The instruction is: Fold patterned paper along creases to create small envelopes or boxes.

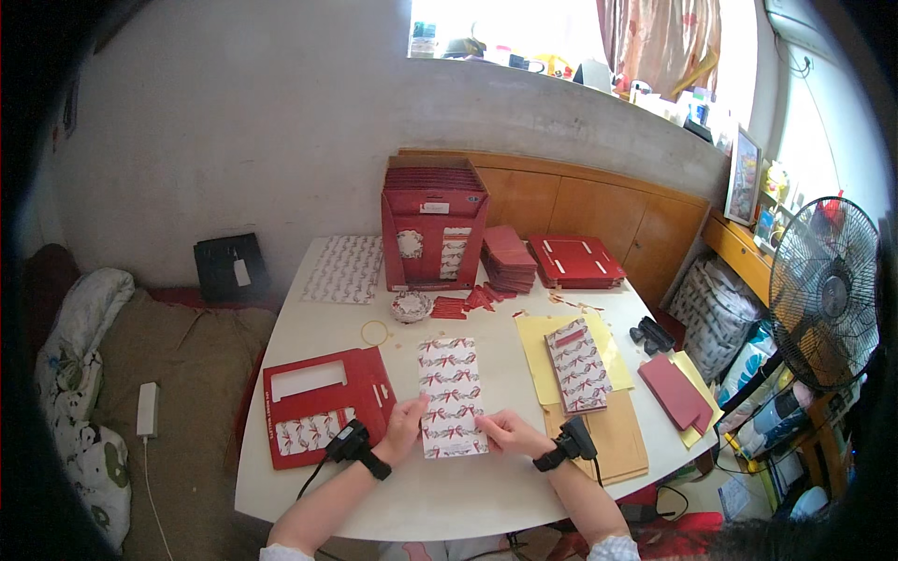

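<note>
A long white card with a printed pattern of garlands and red bows (451, 400) lies between my hands over the white table. My left hand (407, 422) grips its left edge, and my right hand (512, 433) grips its lower right edge. Left of it is a red cardboard sleeve with cut-out windows (370, 361), patterned paper showing through the lower one. To the right, a stack of similar patterned cards (582, 372) rests on yellow paper (531, 350) and brown paper sheets (624, 449). Each wrist wears a strap with a black device.
A red display box (435, 231) stands at the back, beside stacked red envelopes (511, 263) and red flat cartons (577, 259). Round patterned stickers (411, 306), a rubber band (374, 332) and black clips (652, 335) lie around. A black fan (824, 294) stands right.
</note>
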### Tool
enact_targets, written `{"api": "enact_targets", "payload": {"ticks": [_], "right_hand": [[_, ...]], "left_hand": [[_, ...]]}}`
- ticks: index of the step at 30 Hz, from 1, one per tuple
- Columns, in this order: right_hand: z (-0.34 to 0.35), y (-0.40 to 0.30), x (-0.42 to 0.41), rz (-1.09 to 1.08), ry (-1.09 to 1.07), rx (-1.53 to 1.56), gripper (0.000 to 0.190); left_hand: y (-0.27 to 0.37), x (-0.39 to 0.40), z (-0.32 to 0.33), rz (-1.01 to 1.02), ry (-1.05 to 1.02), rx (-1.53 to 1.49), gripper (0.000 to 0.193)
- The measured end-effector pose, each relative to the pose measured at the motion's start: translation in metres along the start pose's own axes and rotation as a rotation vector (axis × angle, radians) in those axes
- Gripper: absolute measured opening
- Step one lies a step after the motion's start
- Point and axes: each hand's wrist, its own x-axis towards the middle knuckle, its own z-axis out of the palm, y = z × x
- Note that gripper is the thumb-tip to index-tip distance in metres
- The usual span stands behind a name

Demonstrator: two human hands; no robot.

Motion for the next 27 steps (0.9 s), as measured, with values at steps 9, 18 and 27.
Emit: {"api": "enact_targets", "payload": {"ticks": [9, 18, 27], "right_hand": [[0.0, 0.004, 0.003, 0.097, 0.164, 0.215, 0.046], [0.002, 0.002, -0.001, 0.053, -0.03, 0.039, 0.047], [-0.003, 0.01, 0.003, 0.055, 0.142, 0.162, 0.042]], "left_hand": [[0.023, -0.011, 0.016, 0.09, -0.096, 0.254, 0.036], [0.019, -0.006, 0.01, 0.125, -0.065, 0.158, 0.033], [0.029, -0.013, 0.023, 0.01, -0.092, 0.121, 0.033]]}}
